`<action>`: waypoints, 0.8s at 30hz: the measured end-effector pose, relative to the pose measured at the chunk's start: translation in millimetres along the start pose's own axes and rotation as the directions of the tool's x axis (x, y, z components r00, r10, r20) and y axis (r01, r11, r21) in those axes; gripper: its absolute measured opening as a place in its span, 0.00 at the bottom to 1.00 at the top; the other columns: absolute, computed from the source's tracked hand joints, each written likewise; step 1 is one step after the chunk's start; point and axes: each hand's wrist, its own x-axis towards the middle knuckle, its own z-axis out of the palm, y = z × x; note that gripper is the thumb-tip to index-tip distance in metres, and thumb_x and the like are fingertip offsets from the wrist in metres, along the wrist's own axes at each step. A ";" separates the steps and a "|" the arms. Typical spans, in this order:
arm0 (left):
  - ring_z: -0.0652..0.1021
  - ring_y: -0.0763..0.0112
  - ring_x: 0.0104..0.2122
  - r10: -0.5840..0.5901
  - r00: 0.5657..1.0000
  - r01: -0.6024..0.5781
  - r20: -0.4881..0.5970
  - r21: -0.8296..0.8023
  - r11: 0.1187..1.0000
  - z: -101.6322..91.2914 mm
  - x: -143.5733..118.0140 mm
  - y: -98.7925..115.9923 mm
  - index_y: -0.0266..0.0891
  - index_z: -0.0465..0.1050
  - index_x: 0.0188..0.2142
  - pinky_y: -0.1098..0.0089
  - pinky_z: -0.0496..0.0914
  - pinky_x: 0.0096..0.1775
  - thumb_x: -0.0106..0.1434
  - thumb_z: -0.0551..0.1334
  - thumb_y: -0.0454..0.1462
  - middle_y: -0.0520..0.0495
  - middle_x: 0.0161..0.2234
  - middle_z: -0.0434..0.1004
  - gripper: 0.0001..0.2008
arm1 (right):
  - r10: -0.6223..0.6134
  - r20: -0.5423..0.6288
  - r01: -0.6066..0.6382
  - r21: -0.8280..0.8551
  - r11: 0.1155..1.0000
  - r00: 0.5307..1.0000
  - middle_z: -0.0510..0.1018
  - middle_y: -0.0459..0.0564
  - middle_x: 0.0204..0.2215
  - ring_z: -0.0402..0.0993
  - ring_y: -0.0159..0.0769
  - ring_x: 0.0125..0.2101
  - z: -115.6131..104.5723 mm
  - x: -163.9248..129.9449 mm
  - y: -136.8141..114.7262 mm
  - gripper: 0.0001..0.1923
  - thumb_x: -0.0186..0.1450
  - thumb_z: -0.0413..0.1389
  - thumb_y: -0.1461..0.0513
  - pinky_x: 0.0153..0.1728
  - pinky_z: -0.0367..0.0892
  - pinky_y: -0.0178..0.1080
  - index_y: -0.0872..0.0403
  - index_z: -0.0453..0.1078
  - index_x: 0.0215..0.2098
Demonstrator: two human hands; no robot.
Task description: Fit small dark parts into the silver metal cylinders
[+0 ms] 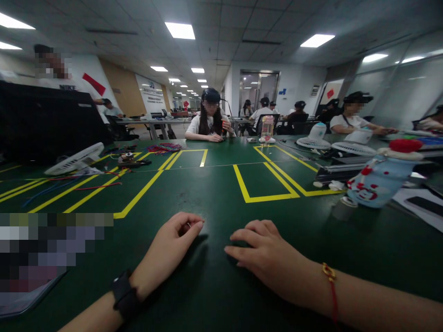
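Note:
My left hand (175,244) is held over the green tabletop (214,299), thumb and forefinger together in a pinch. If anything is between those fingertips, it is too small to make out. To its right, my right hand (265,253) is open and palm down, its fingers slightly bent and apart, with nothing in it. A gap separates the two hands. A black watch (124,293) is on the left wrist and a red cord bracelet (332,290) on the right.
Yellow tape (273,198) marks out boxes on the table. Wires (166,147) and a white fan (74,159) lie left. A blue bottle (380,177) stands right, beside metal profiles (339,170). A person (209,120) sits opposite; a dark monitor (51,122) is far left.

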 end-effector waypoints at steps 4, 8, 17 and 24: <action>0.74 0.64 0.33 0.005 1.000 -0.005 0.016 0.020 1.000 -0.7 -1.3 1.4 0.41 0.73 0.39 0.67 0.65 0.34 0.63 0.56 0.48 0.49 0.34 0.75 0.15 | 0.033 -0.049 -0.032 0.030 0.999 0.998 0.75 0.47 0.36 0.66 0.31 0.37 -13.2 -3.8 20.0 0.14 0.66 0.46 0.67 0.40 0.61 0.39 0.50 0.71 0.42; 0.74 0.64 0.32 0.023 1.000 -0.023 0.019 0.029 0.999 -1.4 -0.3 4.0 0.41 0.73 0.38 0.67 0.65 0.34 0.64 0.56 0.47 0.50 0.34 0.74 0.14 | 0.297 -0.247 -0.350 -0.205 0.914 0.922 0.74 0.53 0.38 0.69 0.36 0.38 -60.0 -48.4 82.3 0.13 0.66 0.47 0.60 0.41 0.63 0.41 0.55 0.72 0.40; 0.74 0.64 0.34 0.045 0.998 -0.047 0.042 0.033 0.998 0.8 1.1 -1.7 0.43 0.73 0.37 0.67 0.65 0.35 0.64 0.55 0.47 0.51 0.34 0.74 0.13 | 0.807 -0.189 -0.809 -0.336 0.483 0.560 0.78 0.57 0.37 0.72 0.38 0.33 -104.4 -128.6 172.4 0.18 0.65 0.47 0.56 0.37 0.61 0.41 0.57 0.76 0.38; 0.74 0.65 0.34 0.056 0.997 -0.058 0.049 0.037 0.998 0.9 0.9 -1.1 0.44 0.72 0.36 0.67 0.65 0.36 0.65 0.55 0.47 0.52 0.34 0.73 0.13 | 0.763 -0.274 -0.801 -0.339 0.493 0.585 0.79 0.54 0.36 0.73 0.38 0.32 -103.7 -125.2 174.0 0.16 0.62 0.51 0.54 0.34 0.63 0.39 0.54 0.77 0.38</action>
